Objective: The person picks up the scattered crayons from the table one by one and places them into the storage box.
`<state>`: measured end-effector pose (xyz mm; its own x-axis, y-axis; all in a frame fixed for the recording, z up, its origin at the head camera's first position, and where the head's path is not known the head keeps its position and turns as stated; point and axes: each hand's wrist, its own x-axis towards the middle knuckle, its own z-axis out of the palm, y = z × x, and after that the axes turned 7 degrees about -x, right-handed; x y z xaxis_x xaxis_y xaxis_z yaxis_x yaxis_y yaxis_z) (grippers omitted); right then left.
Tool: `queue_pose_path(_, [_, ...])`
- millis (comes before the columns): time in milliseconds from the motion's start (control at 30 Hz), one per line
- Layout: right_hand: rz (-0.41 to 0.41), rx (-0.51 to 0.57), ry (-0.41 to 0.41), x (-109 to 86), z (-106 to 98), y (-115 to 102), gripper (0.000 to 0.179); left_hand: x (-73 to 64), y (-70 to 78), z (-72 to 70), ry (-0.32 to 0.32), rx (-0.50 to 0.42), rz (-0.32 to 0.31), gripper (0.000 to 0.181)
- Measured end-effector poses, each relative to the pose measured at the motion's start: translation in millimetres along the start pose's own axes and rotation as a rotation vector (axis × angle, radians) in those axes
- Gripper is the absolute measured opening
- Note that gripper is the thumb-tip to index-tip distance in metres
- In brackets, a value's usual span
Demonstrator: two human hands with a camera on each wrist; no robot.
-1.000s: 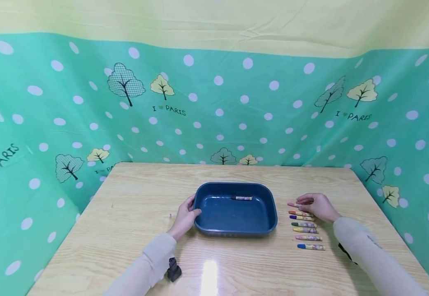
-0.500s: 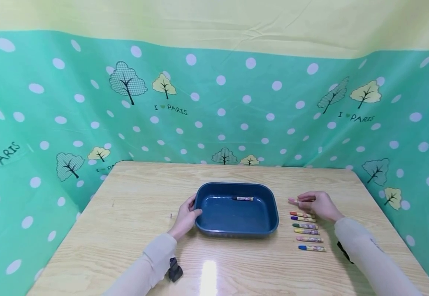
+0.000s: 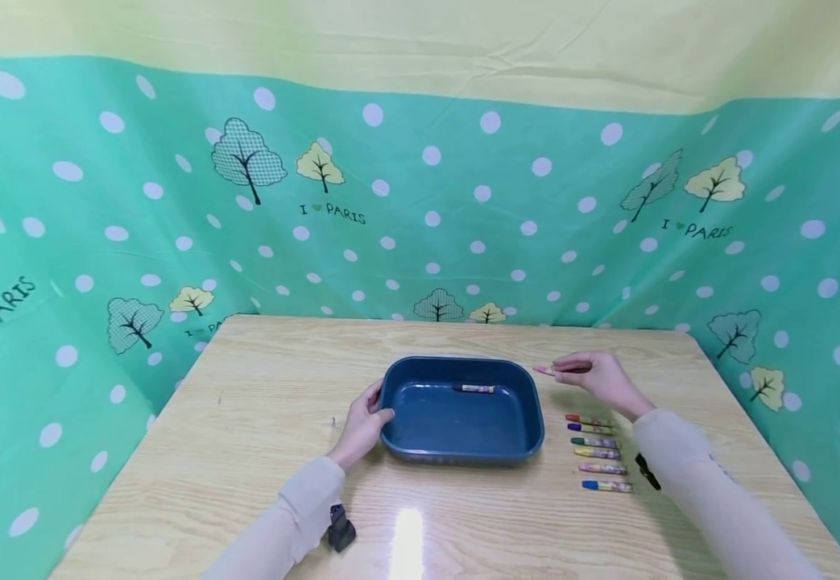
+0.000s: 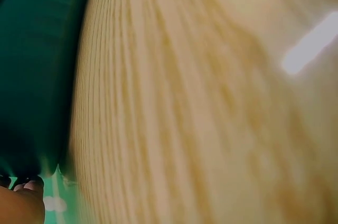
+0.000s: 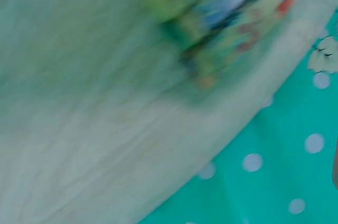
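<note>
Pink crayon: off the tabletop point(image 3: 282, 387) and away from the row; the right hand point(image 3: 603, 383) has carried it up and left, and its tip point(image 3: 544, 370) now points at the tray's far right corner, just beside it.
Right fingers: pinching the pink crayon near its back end; the right wrist view is too blurred to add to this.
Tray point(image 3: 448, 423): in the same place, with a black crayon point(image 3: 474, 388) lying inside near the far wall.
Left hand point(image 3: 362, 425): as before, gripping the tray's left side, thumb over the rim.
Count: one crayon in the tray, one in the air, six in the row, so the sorting looks barely begun.
Row: orange point(image 3: 589, 420) and purple point(image 3: 590, 428) close together at the far end, then green point(image 3: 593, 442), yellow point(image 3: 597, 453), a second pink point(image 3: 602, 468) and blue point(image 3: 606, 486), all right of the tray.
In the way: the tray's right wall, between the held crayon and the tray floor.
Wrists: a black device point(image 3: 341, 530) under the left sleeve, another black piece point(image 3: 647, 471) under the right.
Backdrop: a green dotted curtain point(image 3: 427, 189) behind the tabletop.
</note>
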<state>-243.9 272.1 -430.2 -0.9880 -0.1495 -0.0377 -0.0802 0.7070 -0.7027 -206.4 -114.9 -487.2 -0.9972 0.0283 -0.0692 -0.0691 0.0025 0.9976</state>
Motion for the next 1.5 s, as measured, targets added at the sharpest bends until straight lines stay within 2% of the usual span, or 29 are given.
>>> queue_pose_path(267, [-0.029, 0.040, -0.042, 8.9, 18.6, -25.1, 0.033, -0.8, 0.5, -0.1, 0.002, 0.010, -0.012, 0.060])
queue_pose_path(733, [-0.098, 0.045, -0.039, 26.0, 54.9, -56.6, 0.025, 0.1, 1.7, -3.3, 0.003, 0.015, 0.003, 0.060])
queue_pose_path(967, [-0.122, 0.053, -0.067, 30.7, 76.9, -63.3, 0.022, 0.5, -0.8, -2.5, 0.006, 0.025, 0.003, 0.060])
queue_pose_path(1167, [-0.108, 0.050, -0.083, 34.3, 93.8, -68.0, 0.020, -0.5, -2.4, -1.2, 0.004, 0.012, 0.013, 0.060])
queue_pose_path(1333, [-0.055, -0.004, -0.067, 38.0, 105.8, -70.5, 0.018, -0.8, -1.1, -1.9, 0.008, 0.018, 0.003, 0.060])
queue_pose_path(1500, [-0.026, -0.012, -0.089, 40.8, 112.2, -69.6, 0.019, 0.4, -1.5, -1.7, 0.000, 0.009, 0.003, 0.060])
